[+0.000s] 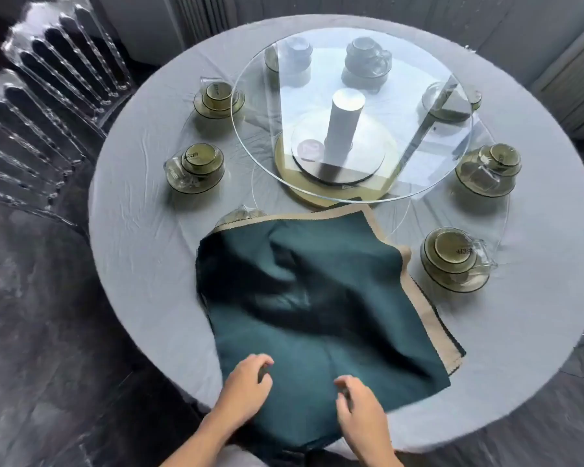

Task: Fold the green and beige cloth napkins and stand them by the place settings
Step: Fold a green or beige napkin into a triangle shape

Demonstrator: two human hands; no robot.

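Note:
A dark green napkin (317,298) lies spread and rumpled on the near part of the round table, its near edge hanging over the rim. Under it lies a beige napkin (429,308), showing only as a strip along the far and right edges. My left hand (246,382) pinches the green cloth near its lower left, fingers curled. My right hand (358,406) pinches the same cloth close beside it, thumb and fingers bent. Part of the green cloth is motion-blurred.
Green glass place settings of stacked bowls and cups ring the table: two at the left (196,168) (219,100), two at the right (454,259) (488,170). A glass turntable (418,183) on a gold base fills the centre. Clear chairs (48,96) stand at left.

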